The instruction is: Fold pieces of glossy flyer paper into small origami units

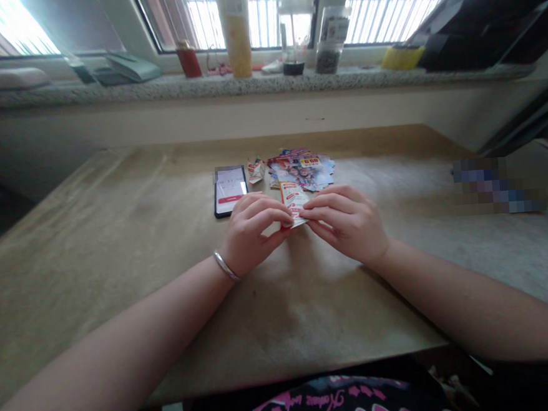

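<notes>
Both my hands meet at the middle of the wooden table (117, 241). My left hand (252, 229), with a silver bangle on its wrist, pinches the near left edge of a small red-and-white printed paper strip (294, 201). From the right, my right hand (348, 222) pinches the same strip with curled fingers. The strip stands slightly up off the table between the fingertips. Just behind it lies a loose pile of colourful printed paper pieces (303, 166). A small folded scrap (255, 170) lies left of the pile.
A phone (230, 190) with a lit screen lies flat left of the pile. The stone window ledge (153, 89) behind the table carries a tall yellow bottle (236, 29), jars, a small red container (189, 60) and dark items at right.
</notes>
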Available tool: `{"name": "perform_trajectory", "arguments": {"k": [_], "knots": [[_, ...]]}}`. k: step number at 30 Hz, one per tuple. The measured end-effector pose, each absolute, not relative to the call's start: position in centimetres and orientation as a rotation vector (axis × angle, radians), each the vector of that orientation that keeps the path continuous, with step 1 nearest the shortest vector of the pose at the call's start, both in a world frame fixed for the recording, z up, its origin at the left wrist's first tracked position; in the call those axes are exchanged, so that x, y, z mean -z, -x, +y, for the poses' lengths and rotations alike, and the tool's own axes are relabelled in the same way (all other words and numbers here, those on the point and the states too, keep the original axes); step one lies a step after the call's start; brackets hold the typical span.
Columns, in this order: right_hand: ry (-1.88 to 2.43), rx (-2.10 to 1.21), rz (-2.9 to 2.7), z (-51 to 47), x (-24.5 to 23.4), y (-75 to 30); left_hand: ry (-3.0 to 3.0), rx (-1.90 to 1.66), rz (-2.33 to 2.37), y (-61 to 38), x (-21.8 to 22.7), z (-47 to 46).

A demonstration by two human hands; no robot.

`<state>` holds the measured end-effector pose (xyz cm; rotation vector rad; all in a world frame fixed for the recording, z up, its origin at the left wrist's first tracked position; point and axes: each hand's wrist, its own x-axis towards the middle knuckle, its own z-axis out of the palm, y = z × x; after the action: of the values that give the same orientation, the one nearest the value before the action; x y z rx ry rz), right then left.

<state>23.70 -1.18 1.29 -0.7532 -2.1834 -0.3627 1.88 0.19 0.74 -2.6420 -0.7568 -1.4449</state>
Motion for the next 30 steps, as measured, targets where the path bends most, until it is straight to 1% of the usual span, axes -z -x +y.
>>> {"name": "perform_trajectory", "arguments": {"k": [9, 16, 20, 30], "knots": [[0.741, 0.234, -2.133, -0.99, -0.92, -23.43, 2.697, 1.556, -0.770, -1.98, -0.62, 0.18], [0.649, 0.115, -2.118, -0.47, -0.91, -23.41, 2.725, 1.644, -0.768, -1.89, -0.46, 0.19], [0.686, 0.048, -2.080, -0.34, -0.78, -23.41, 2.752, 1.647, -0.800, -1.92, -0.37, 0.18], [0.719, 0.085, -2.020, -0.57, -0.93, -23.17, 2.803, 1.674, -0.673, -2.11, -0.42, 0.14]]}}
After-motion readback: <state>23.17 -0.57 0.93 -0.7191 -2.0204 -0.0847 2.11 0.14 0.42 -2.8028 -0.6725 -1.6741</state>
